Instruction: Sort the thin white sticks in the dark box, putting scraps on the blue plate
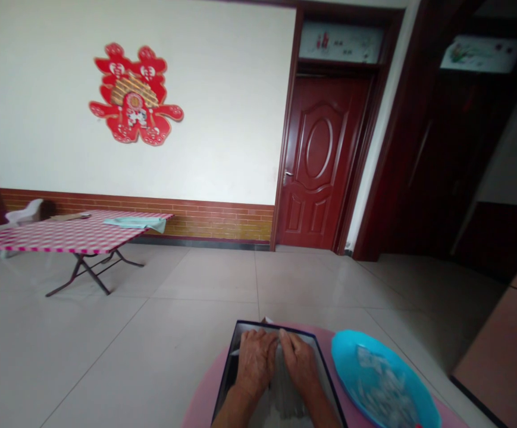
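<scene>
Both of my hands are inside a shallow box [325, 358] with a dark blue rim. My left hand [256, 359] has its fingers curled and pressed together near the box's far side; what they hold is hidden. Close beside it, my right hand [300, 358] is bent round with its thumb toward the left hand, its grip too blurred to name. Between and below the hands lie pale, thin, see-through pieces [287, 395] in a row. To the right of the box sits a turquoise basin [345, 351] holding many small clear-and-whitish pieces [387, 386].
The box and basin rest on a pink round table [204, 386]. A brownish-pink box-like piece of furniture [503, 351] stands at the right. At the left is a folding table [75, 235] with a checked cover and a light green cloth [135, 223]. A red door [320, 160] is ahead.
</scene>
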`<state>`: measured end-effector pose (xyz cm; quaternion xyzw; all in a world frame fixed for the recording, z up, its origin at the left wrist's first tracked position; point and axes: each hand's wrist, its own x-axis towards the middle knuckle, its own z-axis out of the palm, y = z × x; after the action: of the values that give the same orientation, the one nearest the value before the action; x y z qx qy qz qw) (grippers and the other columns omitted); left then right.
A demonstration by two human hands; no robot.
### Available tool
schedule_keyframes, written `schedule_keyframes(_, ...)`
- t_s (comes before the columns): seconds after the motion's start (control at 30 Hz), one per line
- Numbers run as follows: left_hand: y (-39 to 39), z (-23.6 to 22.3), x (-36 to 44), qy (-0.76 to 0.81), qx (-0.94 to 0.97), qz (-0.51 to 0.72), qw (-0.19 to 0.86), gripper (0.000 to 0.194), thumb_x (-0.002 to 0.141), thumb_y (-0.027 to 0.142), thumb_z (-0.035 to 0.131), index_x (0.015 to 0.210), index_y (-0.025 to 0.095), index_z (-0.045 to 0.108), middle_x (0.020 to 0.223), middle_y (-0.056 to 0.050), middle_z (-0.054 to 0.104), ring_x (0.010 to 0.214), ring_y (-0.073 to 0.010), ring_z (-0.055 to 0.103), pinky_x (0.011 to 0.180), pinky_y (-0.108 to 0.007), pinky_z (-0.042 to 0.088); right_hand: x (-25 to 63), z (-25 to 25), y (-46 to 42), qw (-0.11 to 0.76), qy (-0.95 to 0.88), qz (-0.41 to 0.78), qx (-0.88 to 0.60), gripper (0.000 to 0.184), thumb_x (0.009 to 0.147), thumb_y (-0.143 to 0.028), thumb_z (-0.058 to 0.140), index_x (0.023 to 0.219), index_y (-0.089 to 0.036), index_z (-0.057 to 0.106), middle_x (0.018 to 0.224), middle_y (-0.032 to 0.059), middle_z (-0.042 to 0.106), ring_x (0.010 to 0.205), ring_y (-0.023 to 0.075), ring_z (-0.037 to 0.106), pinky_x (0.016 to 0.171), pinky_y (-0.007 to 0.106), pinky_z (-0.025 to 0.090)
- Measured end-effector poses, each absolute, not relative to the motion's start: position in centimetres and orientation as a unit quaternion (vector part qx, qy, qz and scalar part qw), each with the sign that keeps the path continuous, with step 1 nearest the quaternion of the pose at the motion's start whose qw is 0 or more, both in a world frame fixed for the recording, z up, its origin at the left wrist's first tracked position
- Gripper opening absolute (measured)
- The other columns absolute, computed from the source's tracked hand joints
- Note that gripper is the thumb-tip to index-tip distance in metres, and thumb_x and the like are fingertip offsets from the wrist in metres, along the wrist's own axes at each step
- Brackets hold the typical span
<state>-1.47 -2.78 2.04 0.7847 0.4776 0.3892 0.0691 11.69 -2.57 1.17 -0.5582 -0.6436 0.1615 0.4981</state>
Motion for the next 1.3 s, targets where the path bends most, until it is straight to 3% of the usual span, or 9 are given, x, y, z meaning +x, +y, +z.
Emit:
schedule_keyframes(0.33, -2.5, 1.2, -1.4, 0.491, 0.784, 0.376, 0.043, 0.028, 0.09, 0.021, 0.043, 0.093, 0.023, 0.07, 0.082, -0.009, 0.069, 0.079, -0.0245, 0.059, 0.075, -0.037, 0.035, 12.2, 0.5, -2.3, 0.457, -0.684, 0.09, -0.561, 0.044, 0.091, -0.049, 0.029, 0.068, -0.023, 0.057, 0.072, 0.0081, 0.067, 0.069, 0.0198, 0.062, 0.066, 0.029, 0.045)
schedule_keyframes(0.57, -2.6, 0.8, -1.0, 0.472, 0.781, 0.409, -0.024, 0.029, 0.09, 0.019, 0.04, 0.088, 0.023, 0.068, 0.073, -0.004, 0.066, 0.072, -0.0209, 0.058, 0.072, -0.034, 0.038, 12.5, 0.4, -2.1, 0.459, -0.674, 0.111, -0.568, 0.054, 0.091, -0.056, 0.028, 0.074, -0.021, 0.066, 0.078, 0.0113, 0.072, 0.072, 0.0206, 0.066, 0.067, 0.028, 0.047)
schedule_keyframes(0.8, -2.1, -0.1, -1.0, 0.474, 0.765, 0.429, -0.072, 0.028, 0.089, 0.017, 0.041, 0.086, 0.023, 0.068, 0.074, -0.004, 0.066, 0.071, -0.0208, 0.059, 0.071, -0.034, 0.039, 12.7, 0.4, -2.1, 0.458, -0.682, 0.102, -0.561, 0.04, 0.089, -0.046, 0.031, 0.072, -0.023, 0.058, 0.072, 0.0067, 0.068, 0.068, 0.0188, 0.063, 0.063, 0.027, 0.046)
schedule_keyframes(0.97, -2.4, 0.2, -0.9, 0.478, 0.776, 0.408, -0.057, 0.026, 0.089, 0.018, 0.042, 0.083, 0.023, 0.067, 0.072, -0.003, 0.065, 0.069, -0.0204, 0.058, 0.07, -0.034, 0.038, 12.8, 0.2, -1.9, 0.44, -0.682, 0.095, -0.577, 0.043, 0.088, -0.047, 0.029, 0.064, -0.023, 0.056, 0.071, 0.0087, 0.067, 0.068, 0.0201, 0.062, 0.065, 0.029, 0.046)
schedule_keyframes(1.1, -2.8, 0.8, -0.8, 0.47, 0.79, 0.392, -0.043, 0.025, 0.089, 0.017, 0.042, 0.084, 0.024, 0.066, 0.073, -0.002, 0.065, 0.07, -0.0208, 0.057, 0.069, -0.034, 0.036, 12.7, 0.5, -2.2, 0.453, -0.663, 0.142, -0.579, 0.047, 0.088, -0.052, 0.031, 0.076, -0.022, 0.065, 0.083, 0.0116, 0.072, 0.078, 0.0224, 0.066, 0.072, 0.03, 0.047)
schedule_keyframes(1.3, -2.6, 0.8, -1.0, 0.48, 0.786, 0.388, -0.043, 0.026, 0.089, 0.017, 0.041, 0.083, 0.023, 0.065, 0.072, -0.003, 0.064, 0.071, -0.0212, 0.057, 0.07, -0.034, 0.037, 12.9, 1.0, -2.7, 0.447, -0.644, 0.163, -0.599, 0.047, 0.089, -0.051, 0.029, 0.073, -0.023, 0.063, 0.079, 0.0107, 0.072, 0.075, 0.0229, 0.065, 0.067, 0.03, 0.045)
